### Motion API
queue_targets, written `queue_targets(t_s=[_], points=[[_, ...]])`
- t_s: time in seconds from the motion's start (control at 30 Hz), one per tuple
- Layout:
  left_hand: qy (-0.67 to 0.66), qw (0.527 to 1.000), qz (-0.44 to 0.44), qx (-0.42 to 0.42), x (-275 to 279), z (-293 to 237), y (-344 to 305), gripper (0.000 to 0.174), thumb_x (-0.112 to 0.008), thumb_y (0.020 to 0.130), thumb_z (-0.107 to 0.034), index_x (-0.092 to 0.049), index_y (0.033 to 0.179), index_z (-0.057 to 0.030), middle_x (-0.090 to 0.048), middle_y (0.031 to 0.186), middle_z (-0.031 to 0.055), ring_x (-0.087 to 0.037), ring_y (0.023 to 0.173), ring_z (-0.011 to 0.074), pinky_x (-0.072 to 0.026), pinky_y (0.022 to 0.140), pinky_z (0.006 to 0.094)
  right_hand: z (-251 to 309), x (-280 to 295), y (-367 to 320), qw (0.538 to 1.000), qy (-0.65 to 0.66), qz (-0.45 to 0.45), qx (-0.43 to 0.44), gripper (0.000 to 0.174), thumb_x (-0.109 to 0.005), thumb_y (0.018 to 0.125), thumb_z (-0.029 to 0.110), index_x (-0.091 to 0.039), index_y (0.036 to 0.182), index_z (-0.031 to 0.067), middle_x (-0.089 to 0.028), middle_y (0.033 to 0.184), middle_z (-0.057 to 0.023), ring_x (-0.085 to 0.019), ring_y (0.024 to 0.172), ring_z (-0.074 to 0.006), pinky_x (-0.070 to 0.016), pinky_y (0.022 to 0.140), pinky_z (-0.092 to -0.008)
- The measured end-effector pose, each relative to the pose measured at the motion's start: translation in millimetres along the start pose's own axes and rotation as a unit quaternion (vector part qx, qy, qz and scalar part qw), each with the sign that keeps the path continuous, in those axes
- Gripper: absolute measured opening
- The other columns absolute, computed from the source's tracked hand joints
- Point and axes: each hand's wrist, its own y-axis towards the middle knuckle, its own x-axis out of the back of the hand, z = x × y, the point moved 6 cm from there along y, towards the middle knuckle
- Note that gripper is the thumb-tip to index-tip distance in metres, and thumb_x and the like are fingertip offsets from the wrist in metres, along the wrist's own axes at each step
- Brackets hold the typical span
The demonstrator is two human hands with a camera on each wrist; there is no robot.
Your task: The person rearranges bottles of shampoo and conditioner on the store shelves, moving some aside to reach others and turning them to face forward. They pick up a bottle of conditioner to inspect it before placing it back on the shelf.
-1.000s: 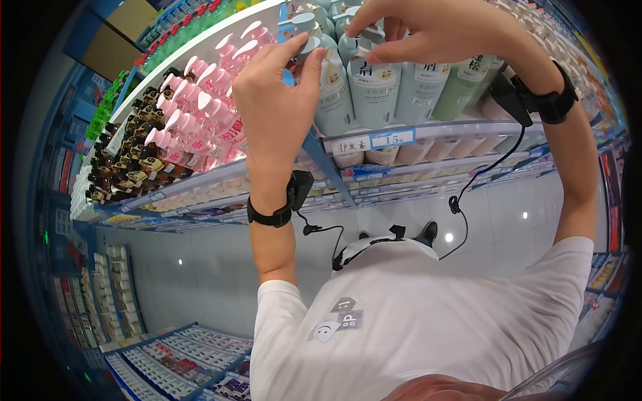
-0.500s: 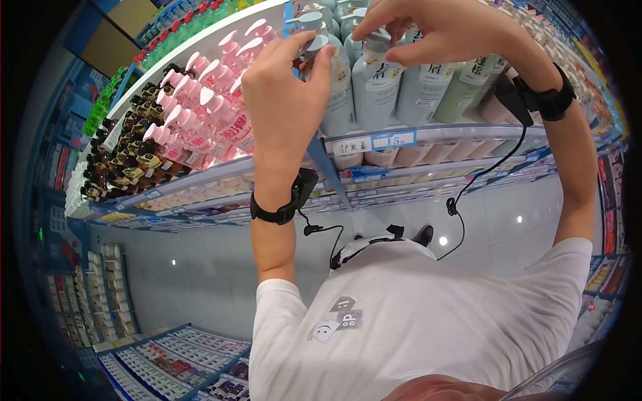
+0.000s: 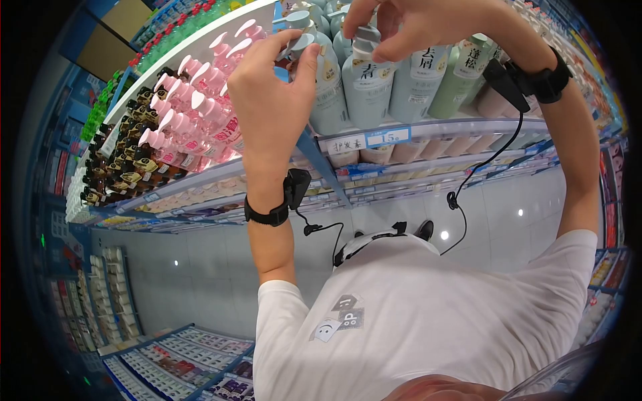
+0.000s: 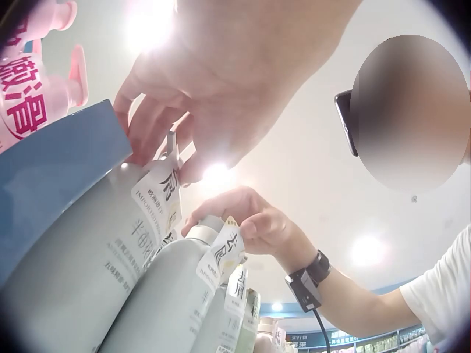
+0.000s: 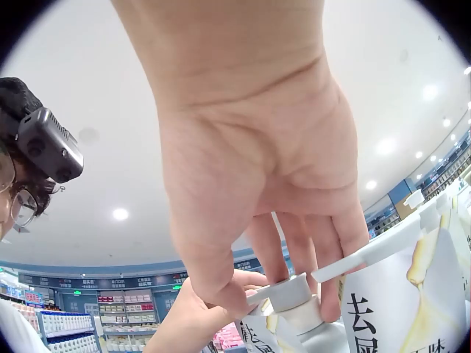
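Pale blue pump bottles stand in a row on the shelf. In the head view my left hand (image 3: 273,110) holds the pump head of the leftmost front bottle (image 3: 328,93) between thumb and fingers. Beside it, my right hand (image 3: 428,30) has its thumb and fingers curled round the pump of the neighbouring bottle (image 3: 368,93). The left wrist view shows both hands at the pumps, the left hand (image 4: 213,81) partly hiding its pump. Seen from the right wrist, the right hand (image 5: 257,162) pinches a grey-white pump head (image 5: 287,294), with the left hand (image 5: 190,320) behind it.
Pink pump bottles (image 3: 177,123) and dark bottles (image 3: 134,160) fill the shelf on the left, past a blue divider (image 4: 66,173). A green bottle (image 3: 457,83) stands right of the blue ones. A price label (image 3: 388,136) runs along the shelf edge. Cables hang from both wrists.
Both hands stay at the same two pumps. Since half a second ago, hands and bottles appear slightly further left in the head view, along with the shelf.
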Motion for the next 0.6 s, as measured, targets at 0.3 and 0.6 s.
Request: queue_targets(t_s=[0.3, 0.6], points=[[0.065, 0.998, 0.006, 0.009, -0.1, -8.4, -1.2, 0.025, -0.080, 0.088, -0.018, -0.077, 0.111, -0.0065, -0.074, 0.104, 0.0114, -0.071, 0.093, 0.0239, -0.0574, 0.077, 0.0351, -12.1, -0.7, -2.0, 1.000, -0.008, 0.007, -0.006, 0.048, -0.080, 0.084, 0.023, -0.071, 0.122, -0.0052, -0.079, 0.091, -0.0157, -0.076, 0.084, -0.0183, -0.0586, 0.074, -0.0289], [0.079, 0.987, -0.004, -0.140, -2.1, -51.7, 0.6, 0.027, -0.078, 0.084, -0.009, -0.076, 0.111, -0.0088, -0.071, 0.115, 0.0089, -0.068, 0.104, 0.0284, -0.0545, 0.088, 0.0414, -25.6, 25.4, -41.9, 0.999, -0.029, -0.019, 0.038, 0.045, -0.062, 0.081, 0.007, -0.069, 0.124, -0.0045, -0.076, 0.111, -0.0175, -0.074, 0.098, -0.0272, -0.0589, 0.088, -0.0384]])
